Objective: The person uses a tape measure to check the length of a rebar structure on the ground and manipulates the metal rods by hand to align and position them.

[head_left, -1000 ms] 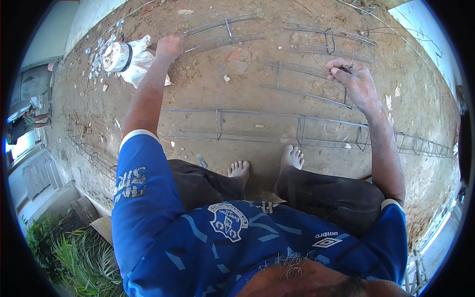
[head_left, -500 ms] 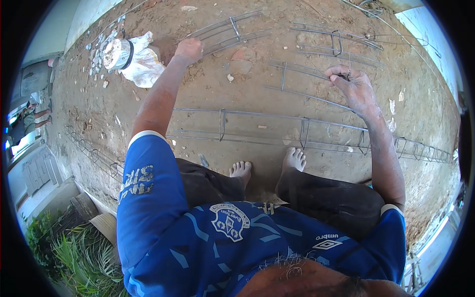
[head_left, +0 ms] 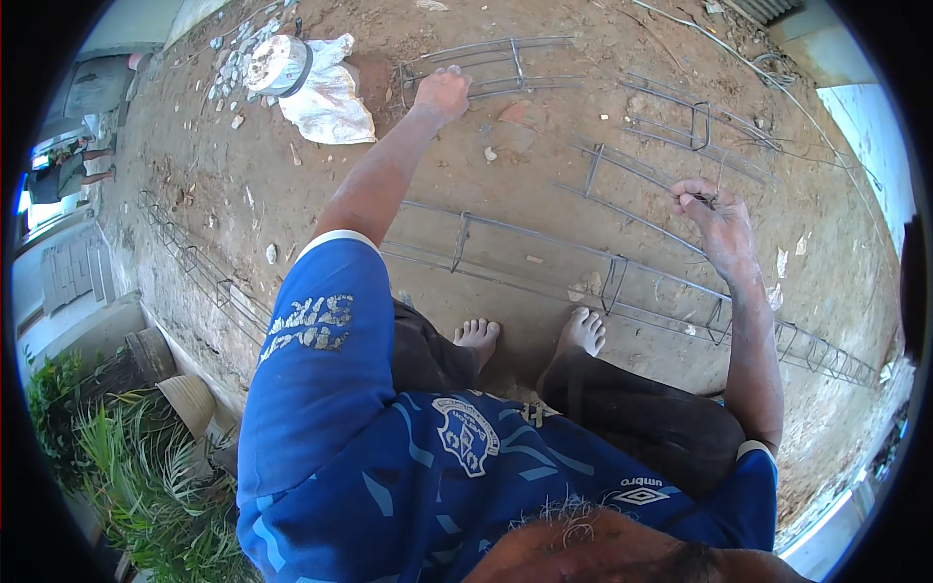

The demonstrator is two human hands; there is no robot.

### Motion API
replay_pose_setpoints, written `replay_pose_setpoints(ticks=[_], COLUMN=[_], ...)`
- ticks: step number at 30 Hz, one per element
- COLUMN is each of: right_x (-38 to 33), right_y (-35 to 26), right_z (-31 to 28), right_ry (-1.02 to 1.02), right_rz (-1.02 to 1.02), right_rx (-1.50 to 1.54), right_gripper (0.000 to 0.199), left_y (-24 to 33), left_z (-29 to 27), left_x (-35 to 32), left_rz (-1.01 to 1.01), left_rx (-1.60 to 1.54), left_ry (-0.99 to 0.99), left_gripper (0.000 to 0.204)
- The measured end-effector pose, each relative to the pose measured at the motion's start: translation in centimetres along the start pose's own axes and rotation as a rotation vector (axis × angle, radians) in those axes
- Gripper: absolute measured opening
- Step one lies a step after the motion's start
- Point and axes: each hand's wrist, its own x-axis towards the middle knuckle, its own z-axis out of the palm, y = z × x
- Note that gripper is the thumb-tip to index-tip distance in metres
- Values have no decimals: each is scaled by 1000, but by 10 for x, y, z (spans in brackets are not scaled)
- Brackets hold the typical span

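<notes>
My left hand [head_left: 443, 94] is closed over the near rods of a short steel rebar cage [head_left: 515, 64] at the far middle; the fingertips are partly hidden. One stirrup shows left of the hand, another to its right. My right hand [head_left: 721, 219] pinches a small dark bundle of thin tie wire [head_left: 702, 201], with one strand sticking up. Beneath and left of that hand is another rebar cage section [head_left: 593, 173], and a third section [head_left: 700, 126] lies beyond it. A long rebar cage [head_left: 535, 247] stretches across the ground just ahead of my bare feet.
A tied white sack by a round white bucket [head_left: 277, 66] stands at the far left beside scattered stones [head_left: 228, 78]. Another cage [head_left: 190, 257] lies along the left. A loose cable [head_left: 743, 56] crosses the far right. Plants [head_left: 155, 486] grow at the lower left, and a person [head_left: 73, 175] is at the left edge.
The view has turned, shifting the whole scene. My left hand has moved rightward along the short cage, so its left end now shows. My right hand still pinches the wire.
</notes>
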Motion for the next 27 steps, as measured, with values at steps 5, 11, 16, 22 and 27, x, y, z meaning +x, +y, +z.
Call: replay_pose_setpoints(ticks=[5, 11, 16, 22, 27], right_x=[3, -5, -8, -6, -5], right_y=[-16, -22, -20, -16, -6], right_z=[5, 5, 1, 1, 4], right_ry=[-19, -16, -27, -29, -43], right_rz=[54, 94, 107, 104, 99], right_rx=[-57, -18, 0, -76, -39], right_gripper=[22, 22, 22, 21, 21], left_y=[5, -3, -11, -11, -30], left_z=[-15, -14, -18, -30, -38], left_x=[10, 20, 22, 18, 23], left_rz=[16, -36, -12, 12, 1], left_rx=[-46, -31, -61, -5, 25], left_ry=[-64, -47, -80, -164, -104], left_gripper=[23, 28, 24, 24, 23])
